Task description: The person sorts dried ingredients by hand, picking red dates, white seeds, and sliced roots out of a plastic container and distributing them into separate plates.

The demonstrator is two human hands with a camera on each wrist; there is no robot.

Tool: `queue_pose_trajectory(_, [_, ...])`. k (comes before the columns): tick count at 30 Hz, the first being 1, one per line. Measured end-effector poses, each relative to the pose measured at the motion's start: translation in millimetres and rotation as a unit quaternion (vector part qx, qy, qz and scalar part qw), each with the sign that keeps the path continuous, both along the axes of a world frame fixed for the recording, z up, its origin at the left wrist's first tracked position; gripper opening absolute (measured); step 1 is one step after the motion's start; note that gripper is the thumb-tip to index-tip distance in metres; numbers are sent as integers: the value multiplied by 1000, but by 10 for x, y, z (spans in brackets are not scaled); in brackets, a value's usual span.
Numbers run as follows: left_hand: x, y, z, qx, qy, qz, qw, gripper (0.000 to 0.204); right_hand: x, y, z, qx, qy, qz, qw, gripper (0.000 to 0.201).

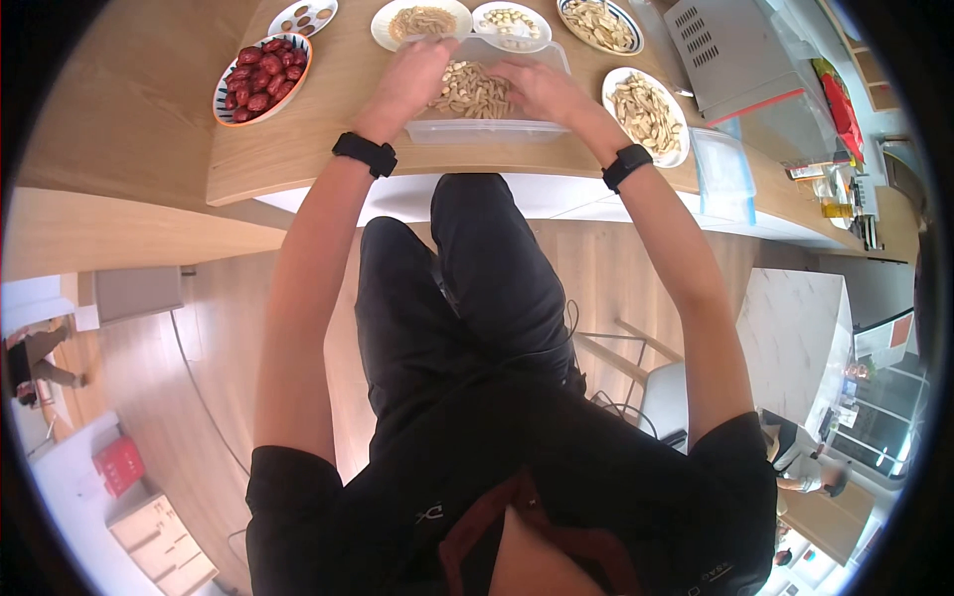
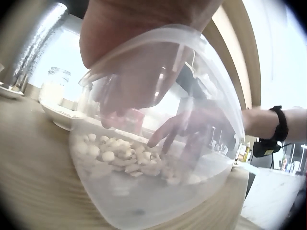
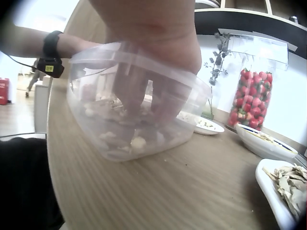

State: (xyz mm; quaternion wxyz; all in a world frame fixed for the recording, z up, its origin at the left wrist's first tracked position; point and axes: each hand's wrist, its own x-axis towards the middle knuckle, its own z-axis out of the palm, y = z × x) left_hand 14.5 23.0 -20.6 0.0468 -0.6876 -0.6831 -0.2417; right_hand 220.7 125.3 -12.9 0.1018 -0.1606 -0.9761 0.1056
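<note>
A clear plastic container [image 1: 487,129] stands near the table's front edge, holding pale round pieces and tan strips [image 1: 475,94]. The left hand [image 1: 417,77] reaches over its left side, its fingers inside by the far left part. From the right, the right hand [image 1: 542,87] reaches in, its fingertips at the strips. Through the wall in the left wrist view, the fingers of the right hand [image 2: 177,129] point down onto the pieces [image 2: 129,155]. The right wrist view has its fingers [image 3: 144,98] pointing down behind the clear wall. Whether either hand grips any pieces is unclear.
Red dates fill a bowl [image 1: 263,79] at left. Behind the container are plates [image 1: 380,30] with tan and pale pieces. A bowl of slices [image 1: 601,25] and a plate of strips [image 1: 646,114] stand right, beside a clear blue-edged container [image 1: 723,174] and a grey appliance [image 1: 735,60].
</note>
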Motion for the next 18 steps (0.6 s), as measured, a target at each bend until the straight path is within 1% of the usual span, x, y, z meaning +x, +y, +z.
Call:
queue_pose_trajectory(2, [21,-17,33,-92,94,-6,991,38,8,-10,-16,9,-1,0,1000,45])
queue_pose_trajectory(5, [25,-48,46,-91,122,-25,988,33,5,-18,23,11,-16,-3,1000,47])
queue_pose_trajectory(7, [17,-39,31,-93,131,-25,987,34,-10,-40,54,-15,-62,-23,998,47])
queue_pose_trajectory(8, [7,-34,20,-96,140,-25,985,36,-21,-56,66,-15,-61,-23,998,47])
queue_pose_trajectory(10, [-44,-70,7,-79,126,-38,988,35,-33,-95,71,-16,-85,-30,996,46])
queue_pose_trajectory(12, [-83,-99,-1,-61,112,-52,990,35,-69,-171,33,-14,-75,-22,997,46])
queue_pose_trajectory(14, [-98,-172,56,-118,92,-33,988,18,-106,-244,39,-12,-65,-14,998,47])
queue_pose_trajectory(15, [-112,-216,83,-119,93,-31,988,18,-134,-279,47,-6,-64,-12,998,46])
queue_pose_trajectory(17, [-163,-272,117,-113,53,-44,991,20,-190,-282,13,0,-61,-7,998,46])
queue_pose_trajectory(18, [-182,-289,132,-112,54,-41,991,20,-221,-277,-13,10,-52,2,999,45])
